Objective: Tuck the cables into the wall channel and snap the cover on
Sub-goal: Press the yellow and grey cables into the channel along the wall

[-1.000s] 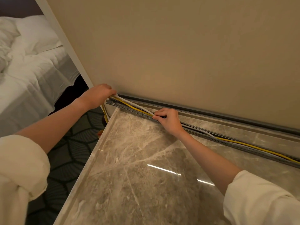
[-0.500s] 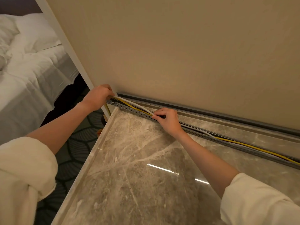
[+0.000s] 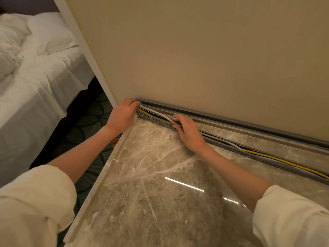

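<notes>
A grey slotted cable channel (image 3: pixel 267 158) lies along the back of the marble top, near the wall. A yellow cable (image 3: pixel 277 159), a white cable (image 3: pixel 156 114) and a black one run inside it. The white cable arches up out of the channel between my hands. My left hand (image 3: pixel 122 115) is at the channel's left end, fingers curled over the cable ends. My right hand (image 3: pixel 188 131) rests on the channel, fingers spread and pressing the cables down. A long grey cover strip (image 3: pixel 240 123) lies against the wall behind the channel.
The marble top (image 3: pixel 160 184) ends in a raised edge on the left. Beyond that edge the floor has dark patterned carpet (image 3: pixel 85 129). A bed with white sheets (image 3: pixel 35 72) stands at the far left. The beige wall (image 3: pixel 213 50) rises right behind the channel.
My right hand has gone from pinching the cables to lying flatter with fingers spread over the channel. My left hand stays at the left end. The camera view has shifted slightly.
</notes>
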Demonstrator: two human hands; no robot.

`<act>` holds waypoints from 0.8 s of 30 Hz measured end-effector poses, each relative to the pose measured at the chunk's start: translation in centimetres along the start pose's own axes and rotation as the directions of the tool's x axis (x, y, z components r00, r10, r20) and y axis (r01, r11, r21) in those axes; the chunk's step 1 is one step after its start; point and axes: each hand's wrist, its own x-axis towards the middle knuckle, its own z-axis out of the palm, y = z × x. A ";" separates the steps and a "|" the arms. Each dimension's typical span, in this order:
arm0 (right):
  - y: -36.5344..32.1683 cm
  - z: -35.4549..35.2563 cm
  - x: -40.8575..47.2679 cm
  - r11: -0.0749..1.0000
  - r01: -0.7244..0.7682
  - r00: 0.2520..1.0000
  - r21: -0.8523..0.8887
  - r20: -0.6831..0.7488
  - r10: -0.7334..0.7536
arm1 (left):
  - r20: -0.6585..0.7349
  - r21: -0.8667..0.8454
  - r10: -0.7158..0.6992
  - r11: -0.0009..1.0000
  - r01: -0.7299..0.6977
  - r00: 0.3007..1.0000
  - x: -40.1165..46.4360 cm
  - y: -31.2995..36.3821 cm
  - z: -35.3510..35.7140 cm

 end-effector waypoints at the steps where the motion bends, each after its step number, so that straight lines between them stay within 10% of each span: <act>1: 0.0 0.1 -0.1 0.998 0.045 0.999 -0.051 -0.003 -0.045 | -0.006 -0.019 -0.033 0.999 0.033 0.999 -0.3 0.0 0.3; 17: -1.3 -1.0 -0.1 0.915 0.050 0.990 -0.400 0.141 0.007 | 0.200 0.204 -0.216 0.963 0.175 0.956 -2.3 3.0 1.6; 24: -1.7 -4.1 -2.3 0.965 -0.064 0.995 -0.254 0.057 0.081 | 0.212 0.050 -0.248 0.969 0.243 0.945 -4.2 4.7 1.2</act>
